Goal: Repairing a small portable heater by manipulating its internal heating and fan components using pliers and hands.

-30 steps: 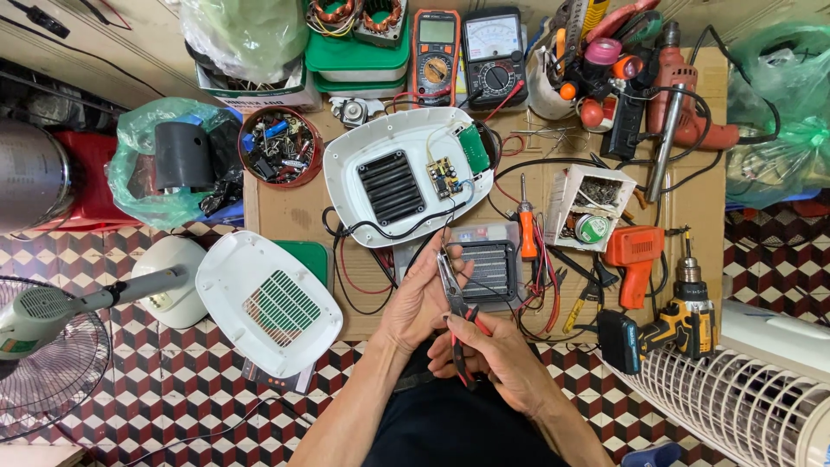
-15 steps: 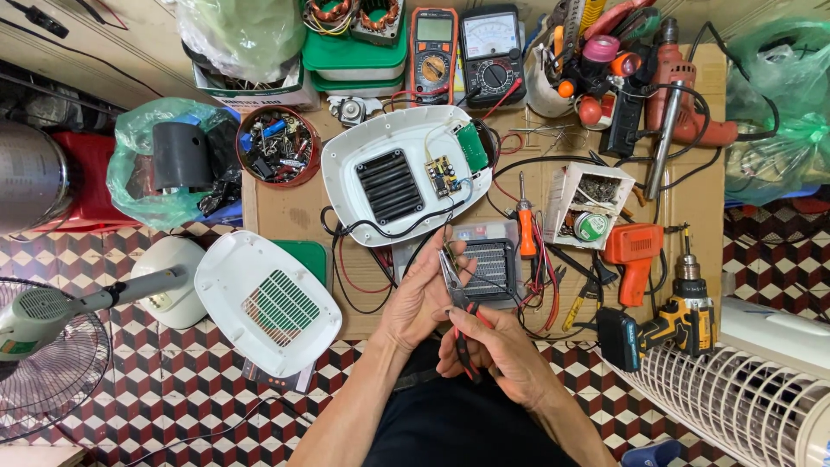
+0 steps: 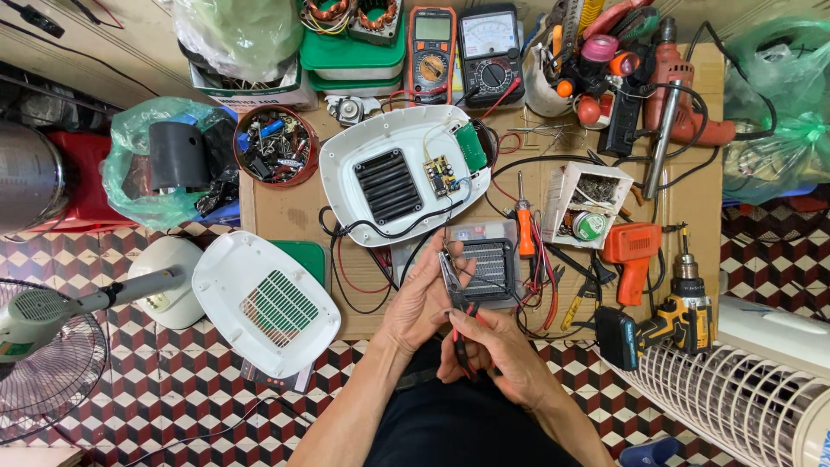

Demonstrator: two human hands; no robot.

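Observation:
My right hand grips the red and black handles of a pair of needle-nose pliers, jaws pointing up toward the workboard. My left hand lies against the pliers' jaws, fingers curled around the tip; whatever small part sits between them is hidden. Just beyond the hands lies a grey ribbed module with black and red wires running to an open white appliance shell that carries a black grille and a small circuit board.
A second white shell half lies left on the tiled floor beside a fan. On the board: orange screwdriver, orange drill, yellow-black drill, two multimeters, parts bowl, small box of bits.
Both hands stay at the pliers in front of the grey module; only slight finger shifts. Nothing else has moved.

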